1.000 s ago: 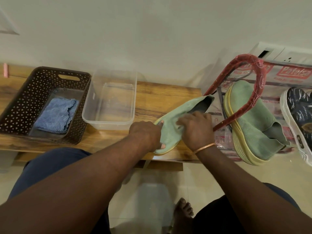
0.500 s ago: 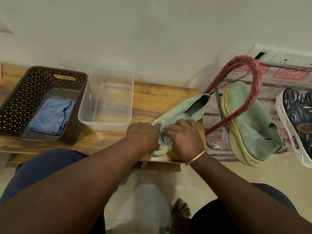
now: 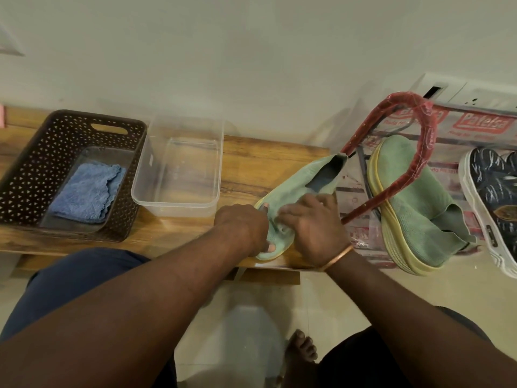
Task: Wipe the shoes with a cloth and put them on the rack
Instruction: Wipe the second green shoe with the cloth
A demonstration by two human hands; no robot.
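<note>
**Shoe at the bench edge, wiping grip unclear**

The left grip clenches the toe of the green shoe, with the thumb on its near side and a fingertip on the far side. The shoe lies on the bench in the middle of the frame, its toe at the front edge. The right grip presses on the upper. Whether it clutches anything I cannot tell; only a pale fold shows at its fingertips.

A hard stroke toward the person could drag the shoe off the edge, and the soft knit may buckle. A stroke away could knock the heel into the rack just beside it.

The sole is hidden. A blue cloth lies in the basket at left. The frame cuts off the dark shoe at far right.
</note>
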